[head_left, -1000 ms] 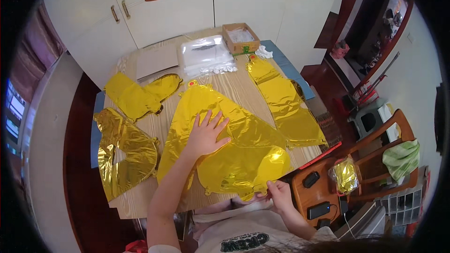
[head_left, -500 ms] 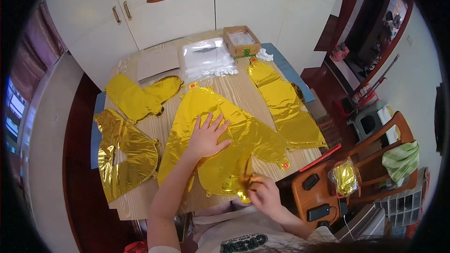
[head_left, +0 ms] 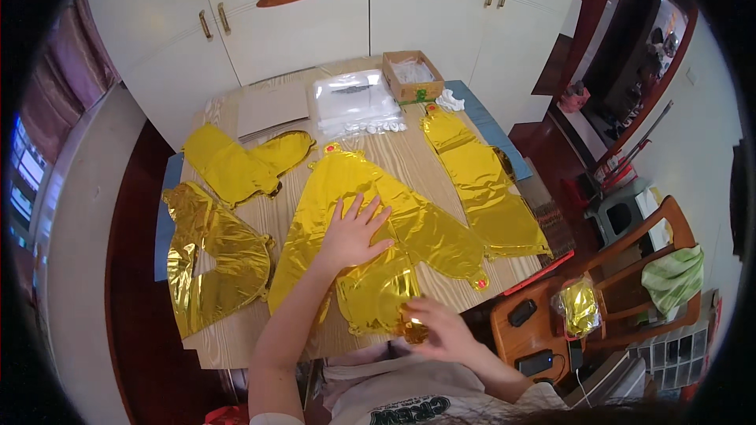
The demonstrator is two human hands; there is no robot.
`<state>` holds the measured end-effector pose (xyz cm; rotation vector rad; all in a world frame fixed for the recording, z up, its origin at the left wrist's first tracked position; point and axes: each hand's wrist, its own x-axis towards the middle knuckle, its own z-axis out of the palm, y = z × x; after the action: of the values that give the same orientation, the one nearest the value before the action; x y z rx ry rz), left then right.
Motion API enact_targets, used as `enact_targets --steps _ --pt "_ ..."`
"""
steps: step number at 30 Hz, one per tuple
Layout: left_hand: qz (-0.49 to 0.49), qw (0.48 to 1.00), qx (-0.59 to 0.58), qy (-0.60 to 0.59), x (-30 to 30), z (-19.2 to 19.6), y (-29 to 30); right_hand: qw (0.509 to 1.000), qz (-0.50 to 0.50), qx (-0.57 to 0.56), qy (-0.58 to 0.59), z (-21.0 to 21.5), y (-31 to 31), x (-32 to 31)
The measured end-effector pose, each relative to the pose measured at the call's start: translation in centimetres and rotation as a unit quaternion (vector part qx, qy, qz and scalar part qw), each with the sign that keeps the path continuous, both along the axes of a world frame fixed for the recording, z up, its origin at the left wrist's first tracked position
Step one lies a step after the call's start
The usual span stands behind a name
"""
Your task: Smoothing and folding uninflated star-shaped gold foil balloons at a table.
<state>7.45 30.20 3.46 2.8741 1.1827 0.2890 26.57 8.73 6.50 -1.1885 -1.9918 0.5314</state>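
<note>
Pinching the near tip of the big gold foil balloon (head_left: 378, 220), your right hand (head_left: 441, 329) has its fingers pressed together on a crumpled bit of foil at the tabletop's (head_left: 409, 153) front edge, probably because that narrow end is where the flat shape is easiest to gather or fold. Your left hand (head_left: 352, 230) lies just beyond it, fingers spread and palm flat on the balloon's middle; it grips nothing, it only pins the slippery sheet so it does not slide or curl while the other hand works. The balloon itself lies deflated across the centre of the tabletop. To your left rest two more gold foil pieces (head_left: 213, 256), to your right a long one (head_left: 480, 181), each laid apart so none overlaps. Farther off sit a clear plastic packet (head_left: 353, 102) and a small cardboard box (head_left: 412, 75), with white cupboard doors (head_left: 331, 8) behind.
</note>
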Motion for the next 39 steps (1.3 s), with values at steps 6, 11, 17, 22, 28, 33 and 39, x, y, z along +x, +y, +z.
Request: enact_targets --steps 6,11,17,22,28,33,39 --pt "-0.001 1.000 0.001 -0.006 0.0 0.0 0.0 0.978 -0.094 -0.008 -0.186 -0.7 3.2 2.6" --pt "-0.005 1.000 0.009 -0.014 0.0 -0.2 0.0 0.976 -0.062 0.027 -0.206 -1.4 3.6 1.7" --pt "-0.005 1.000 0.011 -0.007 -0.1 -0.2 0.0 0.969 -0.051 0.033 -0.240 -1.6 3.7 1.0" --pt "-0.002 1.000 0.007 -0.007 0.0 -0.2 0.0 0.965 -0.042 0.037 -0.255 -1.6 3.7 1.0" --pt "-0.001 1.000 0.011 -0.006 -0.1 -0.1 0.0 0.967 -0.032 0.018 -0.253 -1.3 3.7 0.9" --pt "0.001 1.000 0.001 -0.001 0.0 0.0 0.0 0.966 -0.022 0.037 -0.255 -0.9 3.6 1.1" --pt "0.005 1.000 -0.014 0.006 0.0 0.2 -0.1 0.969 -0.020 0.035 -0.246 -1.0 2.0 2.4"
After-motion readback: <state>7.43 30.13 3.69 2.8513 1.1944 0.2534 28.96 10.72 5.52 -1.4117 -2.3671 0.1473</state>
